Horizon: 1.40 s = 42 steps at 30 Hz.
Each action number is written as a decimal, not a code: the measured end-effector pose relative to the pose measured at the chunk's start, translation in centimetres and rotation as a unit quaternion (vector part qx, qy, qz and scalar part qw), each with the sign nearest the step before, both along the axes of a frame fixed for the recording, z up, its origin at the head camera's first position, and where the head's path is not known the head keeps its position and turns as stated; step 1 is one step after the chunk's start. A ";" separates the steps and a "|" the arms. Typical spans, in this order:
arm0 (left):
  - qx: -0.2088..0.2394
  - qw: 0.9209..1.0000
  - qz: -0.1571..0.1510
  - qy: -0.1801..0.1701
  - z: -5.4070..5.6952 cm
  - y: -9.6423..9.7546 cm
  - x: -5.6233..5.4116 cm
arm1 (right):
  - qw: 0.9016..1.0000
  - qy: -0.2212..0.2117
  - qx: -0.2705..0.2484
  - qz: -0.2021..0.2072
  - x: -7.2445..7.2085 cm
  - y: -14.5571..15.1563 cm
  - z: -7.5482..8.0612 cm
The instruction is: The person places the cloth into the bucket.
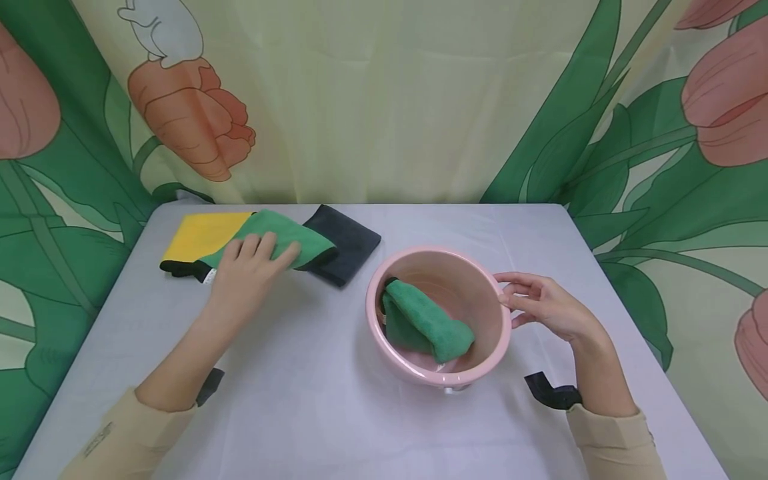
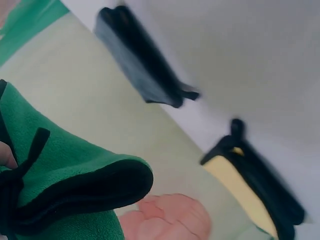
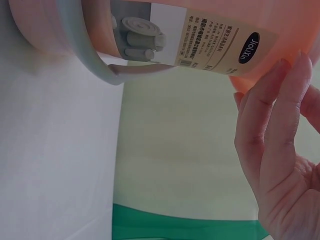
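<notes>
My left hand [image 1: 249, 267] holds a folded green towel [image 1: 294, 233] with black trim, just above the table at the back left. In the left wrist view this towel [image 2: 75, 155] hangs close to the camera, and only a bit of a finger shows. Under and beside it lie a folded yellow towel [image 1: 207, 237] and a dark grey towel [image 1: 348, 243]. A pink bucket [image 1: 375, 347] stands right of centre with another green towel [image 1: 426, 320] inside. At the bucket's right rim, my right hand [image 1: 549, 307] pinches the edge lightly, with fingers [image 3: 280, 120] against the outer wall.
A white cloth covers the table [image 1: 288, 413]. Behind it hangs a curtain [image 1: 372, 100] printed with tulips and a carrot. The bucket bears a paper label [image 3: 215, 40] and has a pale handle [image 3: 87, 50] on its side.
</notes>
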<state>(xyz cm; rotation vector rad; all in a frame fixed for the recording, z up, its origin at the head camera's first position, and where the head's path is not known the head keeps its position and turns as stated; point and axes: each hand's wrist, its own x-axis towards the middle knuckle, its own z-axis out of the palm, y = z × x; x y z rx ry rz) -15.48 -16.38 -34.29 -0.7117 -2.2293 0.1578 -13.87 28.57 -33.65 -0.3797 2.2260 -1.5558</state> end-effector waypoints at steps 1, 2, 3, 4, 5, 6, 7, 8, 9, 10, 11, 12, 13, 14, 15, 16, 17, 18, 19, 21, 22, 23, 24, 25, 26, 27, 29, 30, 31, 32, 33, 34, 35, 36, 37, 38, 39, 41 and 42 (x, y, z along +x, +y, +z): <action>0.001 1.000 -0.007 0.004 0.2 0.3 -0.1 | 1.000 0.000 0.000 0.000 0.0 0.0 0.0; 0.001 1.000 -0.010 0.007 0.5 0.7 -0.1 | 1.000 0.001 -0.001 0.001 0.0 0.0 0.0; 0.001 1.000 -0.015 0.007 0.7 1.0 -0.2 | 1.000 0.001 -0.003 0.001 0.0 0.0 0.1; 0.001 1.000 -0.022 0.003 0.9 1.4 -0.2 | 1.000 0.000 -0.003 0.001 0.1 0.0 0.1; 0.000 1.000 -0.029 -0.002 1.1 1.8 -0.3 | 1.000 0.000 -0.003 0.000 0.1 -0.1 0.1; -0.003 0.999 -0.033 -0.014 1.3 2.1 -0.2 | 1.000 0.000 -0.002 0.000 0.1 -0.1 0.1; -0.007 0.999 -0.037 -0.020 1.5 2.5 -0.2 | 1.000 0.000 -0.001 -0.001 0.1 -0.1 0.2; -0.010 0.999 -0.041 -0.025 1.7 2.9 -0.2 | 1.000 0.000 0.000 -0.002 0.1 -0.1 0.2; -0.011 0.998 -0.049 -0.030 1.8 3.4 -0.1 | 1.000 0.000 0.001 -0.003 0.1 -0.1 0.2; -0.012 0.998 -0.056 -0.036 2.0 3.8 -0.1 | 1.000 0.000 0.003 -0.004 0.1 -0.1 0.2; -0.013 0.997 -0.062 -0.036 2.1 4.3 0.0 | 1.000 0.000 0.003 -0.004 0.1 -0.1 0.2; -0.016 0.997 -0.065 -0.035 2.2 4.7 0.0 | 1.000 -0.001 0.003 -0.004 0.1 -0.1 0.2; -0.017 0.997 -0.072 -0.032 2.3 5.2 0.1 | 1.000 -0.001 0.004 -0.005 0.1 -0.1 0.2; -0.017 0.996 -0.078 -0.029 2.5 5.6 0.1 | 1.000 -0.001 0.004 -0.006 0.1 -0.1 0.2; -0.016 0.996 -0.084 -0.027 2.6 6.0 0.1 | 1.000 -0.001 0.004 -0.006 0.1 -0.1 0.2; -0.015 0.996 -0.090 -0.023 2.7 6.4 0.1 | 1.000 -0.002 0.003 -0.005 0.1 -0.1 0.2; -0.015 0.995 -0.093 -0.020 2.7 6.7 0.2 | 1.000 -0.002 0.003 -0.005 0.0 -0.2 0.3; -0.016 0.995 -0.097 -0.018 2.8 7.1 0.2 | 1.000 -0.002 0.003 -0.006 0.1 -0.2 0.3; -0.015 0.994 -0.103 -0.016 2.9 7.4 0.2 | 1.000 -0.003 0.002 -0.006 0.1 -0.2 0.3; -0.017 0.994 -0.109 -0.009 3.1 8.1 0.3 | 1.000 -0.003 0.000 -0.005 0.1 -0.2 0.3; -0.018 0.993 -0.113 -0.008 3.2 8.4 0.3 | 1.000 -0.004 0.000 -0.004 0.1 -0.2 0.3; -0.020 0.993 -0.117 -0.007 3.2 8.7 0.4 | 1.000 -0.004 -0.001 -0.004 0.1 -0.1 0.3; -0.022 0.992 -0.121 -0.007 3.3 9.1 0.4 | 1.000 -0.004 -0.001 -0.003 0.1 -0.1 0.3; -0.024 0.992 -0.125 -0.007 3.3 9.4 0.5 | 1.000 -0.004 -0.001 -0.004 0.1 -0.1 0.3; -0.027 0.991 -0.130 -0.006 3.3 9.7 0.6 | 1.000 -0.005 -0.002 -0.003 0.1 -0.1 0.3; -0.029 0.991 -0.134 -0.005 3.4 10.1 0.7 | 1.000 -0.006 -0.002 -0.003 0.1 -0.1 0.2; -0.036 0.989 -0.142 -0.002 3.4 10.7 0.9 | 1.000 -0.006 -0.004 -0.003 0.1 -0.1 0.2; -0.038 0.989 -0.146 0.001 3.4 11.1 1.0 | 1.000 -0.006 -0.005 -0.003 0.1 -0.1 0.2; -0.041 0.988 -0.150 0.005 3.5 11.4 1.1 | 1.000 -0.006 -0.006 -0.002 0.1 -0.1 0.2; -0.042 0.987 -0.154 0.009 3.5 11.7 1.2 | 1.000 -0.006 -0.008 -0.001 0.1 -0.1 0.1; -0.044 0.986 -0.158 0.013 3.5 12.0 1.4 | 1.000 -0.005 -0.009 0.000 0.0 -0.1 0.1; -0.044 0.986 -0.163 0.017 3.5 12.3 1.5 | 1.000 -0.005 -0.010 0.001 0.0 -0.1 0.1; -0.045 0.985 -0.167 0.020 3.5 12.6 1.6 | 1.000 -0.004 -0.010 0.002 0.0 -0.1 0.1; -0.046 0.984 -0.172 0.020 3.5 12.9 1.7 | 1.000 -0.004 -0.010 0.002 0.0 -0.1 0.0; -0.047 0.983 -0.175 0.022 3.4 13.2 1.8 | 1.000 -0.004 -0.009 0.001 0.0 -0.1 0.0; -0.048 0.982 -0.179 0.024 3.4 13.5 1.9 | 1.000 -0.004 -0.008 0.001 0.0 -0.1 0.0; -0.049 0.982 -0.183 0.026 3.3 13.7 2.0 | 1.000 -0.004 -0.007 0.000 0.0 -0.1 0.0; -0.048 0.980 -0.191 0.026 3.2 14.2 2.2 | 1.000 -0.003 -0.006 0.000 0.0 -0.1 0.0; -0.047 0.980 -0.194 0.026 3.1 14.5 2.3 | 1.000 -0.003 -0.006 0.000 0.0 -0.1 0.0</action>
